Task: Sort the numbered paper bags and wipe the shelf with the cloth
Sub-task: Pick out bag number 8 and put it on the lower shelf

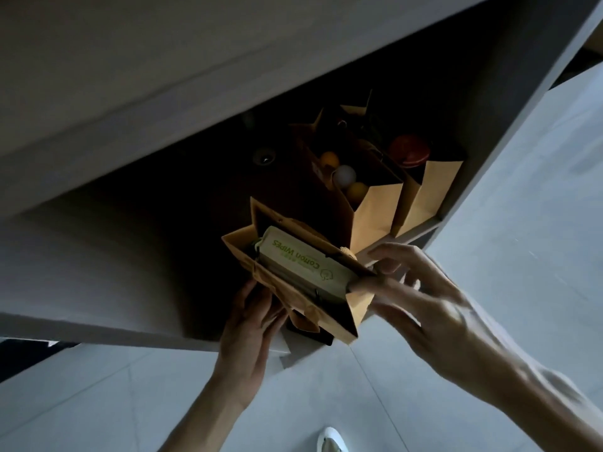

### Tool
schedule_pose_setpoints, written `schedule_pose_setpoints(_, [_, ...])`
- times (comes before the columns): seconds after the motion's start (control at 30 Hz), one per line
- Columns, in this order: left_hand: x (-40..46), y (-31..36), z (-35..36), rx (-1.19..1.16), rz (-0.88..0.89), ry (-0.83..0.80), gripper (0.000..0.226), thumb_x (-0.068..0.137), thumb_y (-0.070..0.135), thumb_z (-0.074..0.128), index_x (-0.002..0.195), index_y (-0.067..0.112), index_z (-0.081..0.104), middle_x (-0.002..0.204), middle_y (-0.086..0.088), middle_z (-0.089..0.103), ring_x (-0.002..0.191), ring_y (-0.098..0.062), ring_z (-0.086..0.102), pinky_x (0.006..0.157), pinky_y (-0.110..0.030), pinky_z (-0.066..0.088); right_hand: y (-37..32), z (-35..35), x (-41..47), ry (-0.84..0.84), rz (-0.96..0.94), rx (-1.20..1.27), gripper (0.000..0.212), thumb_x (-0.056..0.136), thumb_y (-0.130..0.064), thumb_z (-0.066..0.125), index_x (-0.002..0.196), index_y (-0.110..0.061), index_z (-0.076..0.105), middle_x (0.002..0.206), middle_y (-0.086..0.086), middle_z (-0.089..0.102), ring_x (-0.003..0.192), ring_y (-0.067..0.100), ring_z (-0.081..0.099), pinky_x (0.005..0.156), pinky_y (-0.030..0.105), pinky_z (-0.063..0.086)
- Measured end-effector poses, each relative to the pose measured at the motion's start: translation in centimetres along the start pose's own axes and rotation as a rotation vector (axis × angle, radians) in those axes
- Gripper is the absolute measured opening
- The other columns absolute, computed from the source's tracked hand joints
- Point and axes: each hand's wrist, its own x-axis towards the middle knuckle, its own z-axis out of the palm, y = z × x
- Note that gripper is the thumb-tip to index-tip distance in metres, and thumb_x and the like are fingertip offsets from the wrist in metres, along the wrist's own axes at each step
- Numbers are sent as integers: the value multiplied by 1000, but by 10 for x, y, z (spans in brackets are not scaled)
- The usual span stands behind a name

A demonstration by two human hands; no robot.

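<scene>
Three brown paper bags sit in a dark shelf compartment. The nearest bag hangs over the shelf's front edge and holds a green pack of cotton wipes. My left hand supports this bag from below on its left side. My right hand pinches the bag's right rim next to the wipes. Behind it stands a bag with orange and white balls. The far bag holds a round red object. No numbers on the bags can be read. No cloth is visible.
The shelf has a pale front edge and a dark interior with a small round hole in its back. A pale upright panel bounds the compartment on the right. Below is a light tiled floor and my white shoe.
</scene>
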Motion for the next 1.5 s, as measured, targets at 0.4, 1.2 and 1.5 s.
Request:
schedule_pose_setpoints(0.4, [61,26,13,-60,-24,13,40,98,26,48,136,13,50,133,-7,60,120,-18,58,102,-36,43,24,12,68,72,-81,-327,16,85,-26,71,99,-18,75,127,-1,62,108,35,51,83,51,45])
schedule_pose_setpoints(1.2, [8,43,22,694,407,45,16,96,11,52,100,25,59,86,4,69,70,-17,68,58,-25,54,-9,-37,41,195,-27,17,20,97,-29,58,105,-16,70,111,-5,62,105,20,56,83,41,46])
schedule_pose_setpoints(1.5, [-90,113,92,898,387,-183,15,97,29,53,92,25,66,82,7,70,71,-10,68,67,-26,57,-69,-151,51,239,-169,137,12,96,-20,61,97,-12,70,99,-5,67,91,18,61,74,38,50])
